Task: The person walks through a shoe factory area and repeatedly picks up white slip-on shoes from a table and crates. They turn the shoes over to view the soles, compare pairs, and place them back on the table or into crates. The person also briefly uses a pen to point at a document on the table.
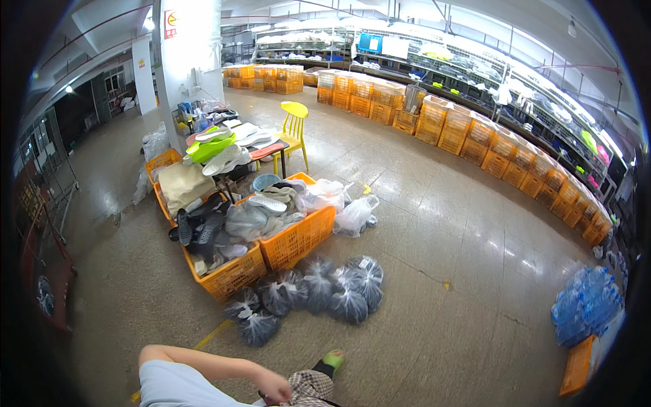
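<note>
My left hand (274, 387) is at the bottom edge, in front of my checked trousers (312, 386), with the elbow bent out to the left. Its fingers look curled closed, and whatever they may grip is hidden at the picture's edge. My right hand is out of view. Closest ahead on the floor lie several tied clear plastic bags (349, 302) with dark contents. Behind them stand orange crates (298, 237) heaped with shoes, soles and plastic bags.
A table piled with pale and bright green soles (211, 146) stands beside a yellow chair (293, 129) and white pillar (190, 61). Stacked orange crates (475, 139) line the racks at the right. Blue plastic bottles (586, 305) are bundled at far right.
</note>
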